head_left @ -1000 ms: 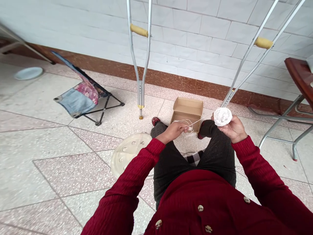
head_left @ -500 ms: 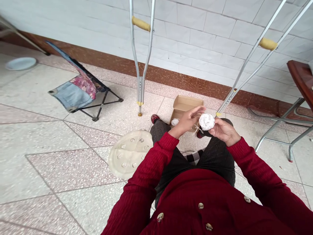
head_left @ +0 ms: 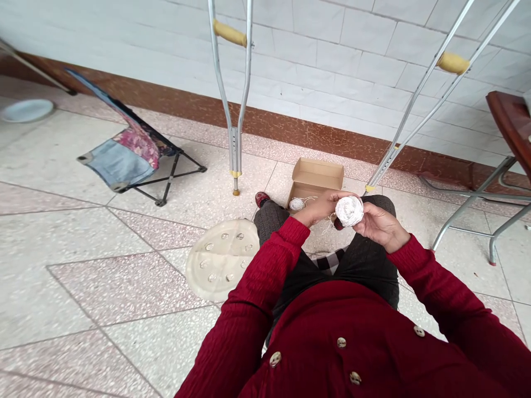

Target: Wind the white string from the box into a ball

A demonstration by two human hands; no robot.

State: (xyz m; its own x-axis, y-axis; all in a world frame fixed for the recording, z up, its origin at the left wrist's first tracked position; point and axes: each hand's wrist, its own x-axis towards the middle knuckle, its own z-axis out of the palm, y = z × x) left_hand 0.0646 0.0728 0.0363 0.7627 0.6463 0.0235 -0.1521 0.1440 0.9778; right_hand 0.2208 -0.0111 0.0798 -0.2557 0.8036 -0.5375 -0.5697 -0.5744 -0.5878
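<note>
A white ball of string [head_left: 349, 211] is held up above my knees. My right hand [head_left: 380, 224] grips it from the right side, thumb and fingers against its edge. At the ball's left side is my left hand [head_left: 323, 207], its fingers bent round behind the ball and their tips partly hidden. Loose strands hang below the left hand. Beyond it, an open cardboard box [head_left: 318, 172] stands on the floor, with a smaller white ball of string [head_left: 296, 204] lying inside at its left.
A round pale mat with holes [head_left: 218, 260] lies on the floor at left. Farther left stands a folding chair [head_left: 120, 163]. Two crutches, a left one [head_left: 235, 149] and a right one [head_left: 390, 157], lean on the tiled wall. A metal-legged brown seat [head_left: 510, 132] is at right.
My left hand's fingers, stretched out above the ball before, have come down and curled against its left side. My right hand still holds the ball. The view has shifted slightly.
</note>
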